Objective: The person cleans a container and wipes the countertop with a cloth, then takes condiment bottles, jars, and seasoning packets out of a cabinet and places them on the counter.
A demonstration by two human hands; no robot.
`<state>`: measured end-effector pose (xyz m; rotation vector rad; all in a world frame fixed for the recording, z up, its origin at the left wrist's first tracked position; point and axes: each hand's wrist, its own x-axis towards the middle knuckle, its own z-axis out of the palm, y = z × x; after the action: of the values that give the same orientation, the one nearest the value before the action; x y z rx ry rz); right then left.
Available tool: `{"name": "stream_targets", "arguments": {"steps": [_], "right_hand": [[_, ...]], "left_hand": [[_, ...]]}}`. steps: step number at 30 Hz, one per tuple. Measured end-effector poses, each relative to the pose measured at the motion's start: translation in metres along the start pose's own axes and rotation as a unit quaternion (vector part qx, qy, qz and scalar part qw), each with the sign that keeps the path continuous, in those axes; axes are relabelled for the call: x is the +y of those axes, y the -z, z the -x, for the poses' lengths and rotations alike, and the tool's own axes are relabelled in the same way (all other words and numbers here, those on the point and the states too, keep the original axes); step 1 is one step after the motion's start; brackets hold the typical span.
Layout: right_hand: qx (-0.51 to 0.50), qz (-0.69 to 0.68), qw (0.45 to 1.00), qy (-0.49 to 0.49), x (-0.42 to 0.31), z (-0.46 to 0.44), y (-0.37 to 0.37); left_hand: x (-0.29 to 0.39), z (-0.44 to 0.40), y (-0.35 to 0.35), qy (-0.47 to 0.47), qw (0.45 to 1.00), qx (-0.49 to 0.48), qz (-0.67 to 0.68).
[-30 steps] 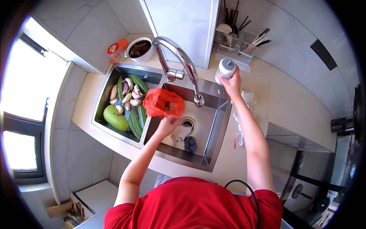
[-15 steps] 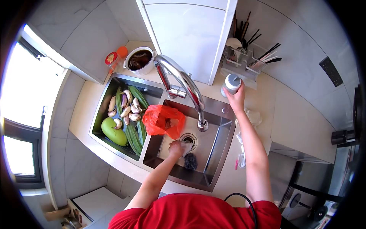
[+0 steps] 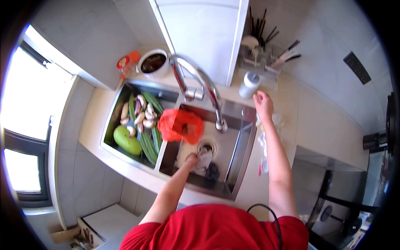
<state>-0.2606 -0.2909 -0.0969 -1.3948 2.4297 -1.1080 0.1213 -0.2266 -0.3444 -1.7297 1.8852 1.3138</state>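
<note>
– Right grip (image 3: 264,108) first, in the head view: what has it got?

– Nothing that I can see. Its fingers are loosely bent, part-way apart, just beside the white bottle (image 3: 249,86); blur hides whether a fingertip brushes it

– Which way does the bottle lie?

– Ahead of that grip and slightly to its left, standing on the tabletop (image 3: 287,100), long axis upright, cap uppermost. The right is far the nearer hand

– And the left grip (image 3: 191,159)?

– Down in the right basin (image 3: 223,154), at the near-left edge of a pale cloth (image 3: 204,160). Its fingertips are hidden, so I can't tell how far closed it is or whether it has hold of the cloth. A dark scourer (image 3: 212,171) sits to its right

– Containers?

– Ahead of the left grip, a red bag (image 3: 168,125) with something dark inside, too blurred to name. To its left, the left basin (image 3: 166,95) with ridged gourds (image 3: 148,150), a big green fruit (image 3: 127,141) and pale vegetables (image 3: 148,123). Farther ahead, a white pot (image 3: 156,75) of dark liquid (image 3: 153,62)
</note>
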Motion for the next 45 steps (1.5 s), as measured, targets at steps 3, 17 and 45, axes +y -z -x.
{"name": "stream_targets", "arguments": {"steps": [3,17,45], "right_hand": [[-0.053,-0.185,0.981,0.027,-0.027,0.052,0.010],[-0.316,-0.427,0.844,0.067,-0.145,0.180,0.005],[-0.354,-0.058,0.933,-0.024,-0.005,0.212,-0.096]], "left_hand": [[0.019,0.023,-0.005,-0.011,0.992,0.103,0.071],[0.088,0.130,0.091,-0.126,0.758,-0.137,0.625],[0.097,0.143,0.109,-0.117,0.822,-0.158,0.535]]}}
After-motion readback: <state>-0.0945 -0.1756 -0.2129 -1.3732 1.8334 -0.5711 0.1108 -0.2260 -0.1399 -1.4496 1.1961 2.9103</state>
